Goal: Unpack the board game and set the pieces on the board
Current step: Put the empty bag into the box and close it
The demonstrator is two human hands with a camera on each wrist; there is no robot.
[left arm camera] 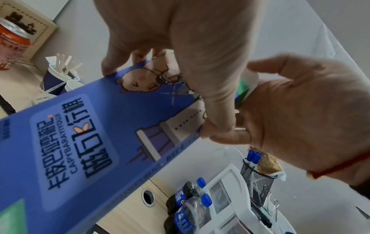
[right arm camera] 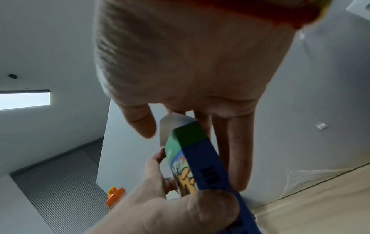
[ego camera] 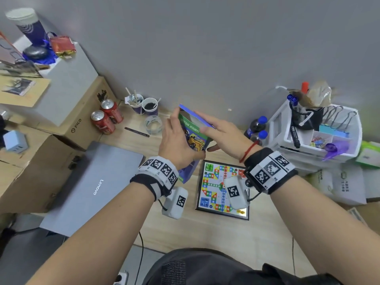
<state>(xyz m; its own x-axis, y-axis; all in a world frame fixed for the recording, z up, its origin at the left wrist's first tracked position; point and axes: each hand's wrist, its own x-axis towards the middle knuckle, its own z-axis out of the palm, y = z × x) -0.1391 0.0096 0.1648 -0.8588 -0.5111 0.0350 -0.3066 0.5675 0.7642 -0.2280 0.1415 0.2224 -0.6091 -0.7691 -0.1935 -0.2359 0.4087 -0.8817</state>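
Seems part done, with the board (ego camera: 211, 190) open on the desk (ego camera: 205, 233) below the wrists and a few small pieces (ego camera: 241, 212) on it; leaves the box (ego camera: 195, 138) to empty and the other pieces to set out. Grips the box, raised and tilted just behind the board, in the curled left hand (ego camera: 178, 142), and lays the right hand (ego camera: 226, 130) flat along its far side, fingers straight.

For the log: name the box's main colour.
Blue box, green end; left wrist view shows it best.

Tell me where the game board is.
In the head view, the game board lies flat on the desk, right of the laptop, below the held box.
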